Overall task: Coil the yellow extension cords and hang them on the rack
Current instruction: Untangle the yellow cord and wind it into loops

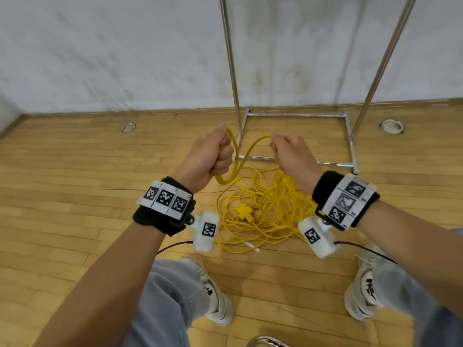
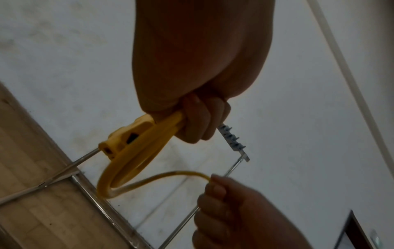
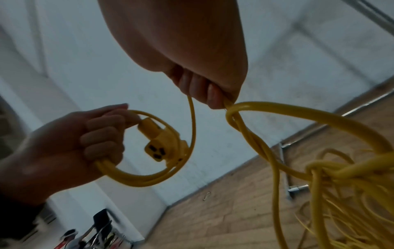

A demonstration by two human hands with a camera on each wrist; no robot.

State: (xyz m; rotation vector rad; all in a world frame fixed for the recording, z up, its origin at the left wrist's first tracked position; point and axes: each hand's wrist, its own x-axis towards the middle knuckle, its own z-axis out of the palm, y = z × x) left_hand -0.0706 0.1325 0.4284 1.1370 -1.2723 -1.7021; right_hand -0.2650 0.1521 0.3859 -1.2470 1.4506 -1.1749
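Two hands are up in front of you, both closed on the yellow extension cord (image 1: 253, 204). Your left hand (image 1: 210, 156) has its fingers curled round a small coil (image 3: 149, 168) of a few turns, with the socket end (image 3: 154, 141) tucked inside the loop and its dark slots facing out. Your right hand (image 1: 292, 156) grips a strand of the same cord; a short arc runs between the two fists, and from the right fist the cord drops to the floor.

Most of the cord lies in a loose tangle on the wooden floor (image 1: 75, 196), between your shoes (image 1: 218, 291) and just in front of the rack (image 1: 295, 113). A yellow plug (image 1: 245, 212) sits in the middle of that heap. The rack's chrome base frame rests on the floor by the wall (image 1: 125, 58), its two uprights rising out of view; a hook bar (image 2: 233, 141) shows in the left wrist view.

The wrist bands (image 1: 167, 199) carry black-and-white square marker codes; no writing is readable on them. A small white tag (image 1: 251, 246) on the cord is too small to read.
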